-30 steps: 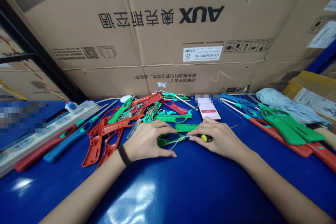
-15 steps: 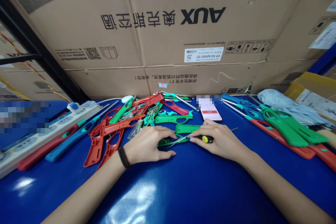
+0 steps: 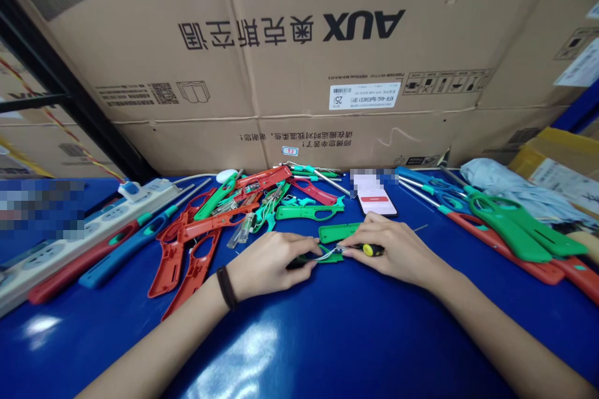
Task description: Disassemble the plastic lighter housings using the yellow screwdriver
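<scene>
Against a large cardboard AUX carton [image 3: 281, 68], a blue surface [image 3: 299, 349] is carrying heaps of gun-shaped plastic shells, probably from utility lighters. A white power strip [image 3: 88, 234] is lying along the left side, a pile of red shells [image 3: 187, 262] is sprawling left of centre, and long green-and-red pieces [image 3: 508, 230] are lying to the right beside a crumpled grey sheet [image 3: 515, 196]. A phone [image 3: 374, 196] is resting just beyond the hands, its screen lit. Between the hands, a green shell half [image 3: 322, 255] is lying flat on the surface, partly hidden, with a second green half [image 3: 337, 232] just beyond it. The left hand [image 3: 266, 265] is bearing down on the shell, its fingers [image 3: 299, 243] pinched narrowly near a thin wire [image 3: 330, 254]. The right hand [image 3: 397, 249] is wrapping its fingers [image 3: 355, 243] around a yellow-and-black screwdriver [image 3: 373, 250], with its tip pointing toward the wire. Steadying the shell with the left hand and using short, controlled pushes of the tip looks like the careful way to work, keeping the wire from snagging.
</scene>
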The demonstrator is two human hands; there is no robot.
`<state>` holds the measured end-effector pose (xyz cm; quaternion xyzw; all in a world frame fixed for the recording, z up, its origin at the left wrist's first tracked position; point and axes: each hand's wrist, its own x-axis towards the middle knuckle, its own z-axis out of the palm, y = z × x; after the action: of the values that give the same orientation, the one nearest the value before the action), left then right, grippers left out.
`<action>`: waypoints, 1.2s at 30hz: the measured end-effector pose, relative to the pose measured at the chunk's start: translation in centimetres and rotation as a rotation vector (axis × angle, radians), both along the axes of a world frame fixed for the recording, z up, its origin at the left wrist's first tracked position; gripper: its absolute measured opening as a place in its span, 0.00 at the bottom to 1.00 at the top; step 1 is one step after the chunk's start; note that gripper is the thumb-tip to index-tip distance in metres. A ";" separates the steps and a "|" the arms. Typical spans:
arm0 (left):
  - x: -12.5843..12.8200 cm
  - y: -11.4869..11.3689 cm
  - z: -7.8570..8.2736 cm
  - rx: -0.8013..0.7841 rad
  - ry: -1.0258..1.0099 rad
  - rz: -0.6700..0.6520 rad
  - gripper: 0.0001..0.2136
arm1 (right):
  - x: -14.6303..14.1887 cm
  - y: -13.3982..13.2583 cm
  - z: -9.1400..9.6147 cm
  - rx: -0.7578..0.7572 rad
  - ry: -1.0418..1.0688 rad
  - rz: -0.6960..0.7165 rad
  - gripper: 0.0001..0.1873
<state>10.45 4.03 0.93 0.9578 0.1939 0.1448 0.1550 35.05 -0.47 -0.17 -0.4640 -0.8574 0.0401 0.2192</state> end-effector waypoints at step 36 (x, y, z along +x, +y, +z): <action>1.4 -1.4 -2.6 -0.026 -0.226 0.127 0.08 | -0.5 -0.9 0.0 -0.090 0.008 0.064 0.09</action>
<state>11.87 2.60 -1.72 0.9191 0.2372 0.2590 0.1788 34.55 -1.40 -0.12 -0.4455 -0.8682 0.0873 0.2004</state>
